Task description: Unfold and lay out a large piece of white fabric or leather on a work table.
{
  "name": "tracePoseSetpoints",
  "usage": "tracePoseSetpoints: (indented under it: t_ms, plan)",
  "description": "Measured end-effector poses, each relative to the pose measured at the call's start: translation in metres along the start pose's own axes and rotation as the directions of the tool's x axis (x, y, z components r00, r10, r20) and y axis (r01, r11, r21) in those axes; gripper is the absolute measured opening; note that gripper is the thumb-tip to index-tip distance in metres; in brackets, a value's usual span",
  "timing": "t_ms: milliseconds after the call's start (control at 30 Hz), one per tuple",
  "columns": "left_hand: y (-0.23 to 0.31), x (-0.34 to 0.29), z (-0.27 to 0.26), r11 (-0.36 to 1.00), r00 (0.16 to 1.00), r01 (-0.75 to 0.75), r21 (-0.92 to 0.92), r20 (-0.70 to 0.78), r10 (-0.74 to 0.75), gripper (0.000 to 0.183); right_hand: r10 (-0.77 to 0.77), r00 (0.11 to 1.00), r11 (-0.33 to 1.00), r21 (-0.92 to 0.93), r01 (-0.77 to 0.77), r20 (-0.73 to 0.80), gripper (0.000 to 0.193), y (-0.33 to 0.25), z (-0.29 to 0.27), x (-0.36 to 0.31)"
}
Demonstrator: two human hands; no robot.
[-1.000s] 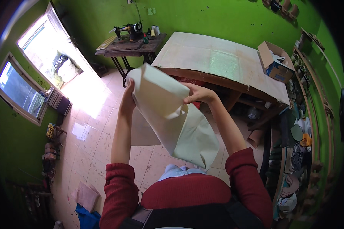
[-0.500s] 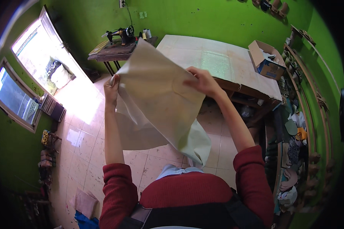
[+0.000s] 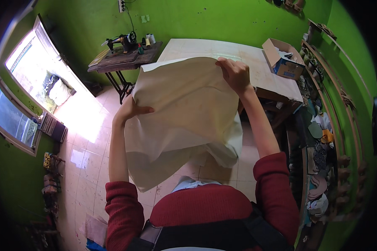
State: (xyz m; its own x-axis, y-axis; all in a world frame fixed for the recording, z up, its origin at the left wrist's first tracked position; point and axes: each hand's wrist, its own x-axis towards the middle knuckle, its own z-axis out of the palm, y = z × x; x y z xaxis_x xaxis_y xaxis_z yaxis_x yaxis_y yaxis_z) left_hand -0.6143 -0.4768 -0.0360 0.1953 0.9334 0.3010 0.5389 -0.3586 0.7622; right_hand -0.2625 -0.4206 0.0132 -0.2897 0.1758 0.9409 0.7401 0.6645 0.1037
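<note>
A large, limp cream-coloured sheet (image 3: 180, 100) hangs in front of me, raised off the floor; whether it is cloth or thin leather I cannot tell. My left hand (image 3: 129, 109) grips its left side, with the thumb lying across the front and the other fingers hidden behind. At the upper right corner, my right hand (image 3: 235, 74) pinches the sheet's edge. Between the hands the top edge runs fairly straight, while the lower part droops in loose folds to both sides.
Beyond the sheet stands a pale-topped worktable (image 3: 188, 48) with an open cardboard box (image 3: 284, 60). A sewing machine (image 3: 123, 42) sits on its stand at the back left. Shelves of scraps (image 3: 318, 142) line the right. An open door (image 3: 50, 62) lets in light; pinkish cloth (image 3: 95, 229) lies on the floor.
The sheet has swung from a slanted, peaked hang to a wider spread. My right hand has moved up and right to its corner; my left has dropped slightly, its thumb now across the front.
</note>
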Motion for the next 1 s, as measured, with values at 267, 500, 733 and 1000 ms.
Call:
tracePoseSetpoints:
  t_ms: [267, 500, 733, 1000]
  plan:
    - [0.026, 0.014, 0.029, 0.896, 0.867, 0.165, 0.413, -0.494, 0.068, 0.083, 0.265, 0.957, 0.948, 0.149, -0.281, 0.117, 0.017, -0.006, 0.006, 0.018]
    - [0.053, -0.033, 0.198, 0.643, 0.850, -0.340, 0.686, -0.068, 0.522, 0.091, 0.357, 0.905, 0.831, 0.364, -0.421, 0.232, 0.019, -0.037, 0.000, 0.041]
    - [0.007, 0.018, 0.188, 0.042, 0.688, -0.362, 0.931, 0.236, 0.687, 0.076, 0.371, 0.891, 0.799, 0.399, -0.450, 0.261, 0.023, -0.022, -0.012, 0.049]
    - [0.042, 0.041, 0.135, 0.104, 0.656, -0.388, 0.916, 0.195, 0.729, 0.063, 0.351, 0.873, 0.774, 0.420, -0.475, 0.339, 0.022, -0.023, -0.018, 0.055]
